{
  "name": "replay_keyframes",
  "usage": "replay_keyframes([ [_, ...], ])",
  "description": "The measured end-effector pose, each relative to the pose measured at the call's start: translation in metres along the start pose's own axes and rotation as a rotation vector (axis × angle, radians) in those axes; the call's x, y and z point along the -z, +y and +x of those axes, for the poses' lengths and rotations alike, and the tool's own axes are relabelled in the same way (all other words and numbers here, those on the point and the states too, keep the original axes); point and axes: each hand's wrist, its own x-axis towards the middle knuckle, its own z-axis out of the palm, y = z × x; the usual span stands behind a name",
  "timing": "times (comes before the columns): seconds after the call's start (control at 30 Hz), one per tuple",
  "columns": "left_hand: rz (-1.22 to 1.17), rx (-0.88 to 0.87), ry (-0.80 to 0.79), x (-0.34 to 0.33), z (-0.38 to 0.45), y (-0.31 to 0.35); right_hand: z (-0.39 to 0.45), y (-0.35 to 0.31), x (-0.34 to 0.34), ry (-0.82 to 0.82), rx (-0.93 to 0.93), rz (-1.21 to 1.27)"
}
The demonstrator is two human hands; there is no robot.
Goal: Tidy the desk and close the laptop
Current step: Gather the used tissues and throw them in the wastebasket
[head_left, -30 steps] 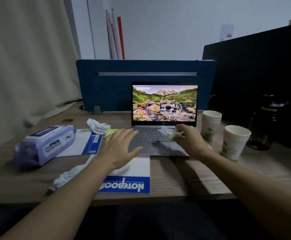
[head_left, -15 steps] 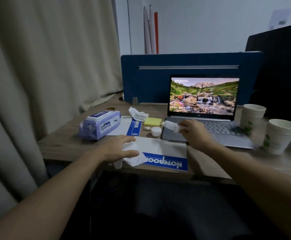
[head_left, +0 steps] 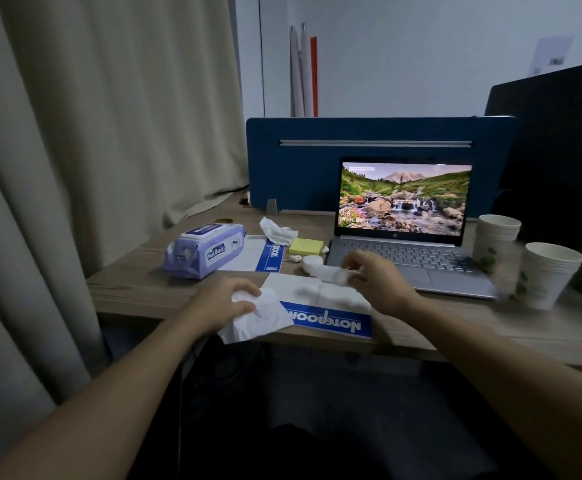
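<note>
Desk (head_left: 137,289), wood top, blue divider along its back edge. Laptop (head_left: 403,237) open, screen lit, toward the back right; lid not yet closed. Two paper cup stacks (head_left: 546,278) just right of the laptop, near the right edge. Wet-wipe pack (head_left: 202,251) at the left edge. Two notebooks: one (head_left: 324,313) at the front edge, one beside the wipe pack under a crumpled tissue (head_left: 277,232). Sticky notes (head_left: 306,246) and small white earbud bits just left of the laptop.

Left hand (head_left: 220,303) grips a crumpled tissue (head_left: 258,320) hanging over the front edge. Right hand (head_left: 376,282) pinches a second tissue wad (head_left: 331,273) above the laptop's front-left corner.

Step, as I judge: gathering tissue trash, early in the tidy. Next probably needs both wads binned or combined, then the third tissue by the back notebook picked up; laptop lid later.
</note>
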Motion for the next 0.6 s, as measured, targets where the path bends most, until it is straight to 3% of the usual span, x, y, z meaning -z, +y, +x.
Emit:
replay_keyframes([
  [0.23, -0.069, 0.07, 0.115, -0.005, 0.021, 0.014, 0.006, -0.011, -0.006, -0.005, -0.049, 0.323],
  [0.6, -0.454, -0.018, -0.037, -0.028, 0.043, 0.049, 0.024, -0.011, -0.03, -0.069, -0.059, 0.362],
])
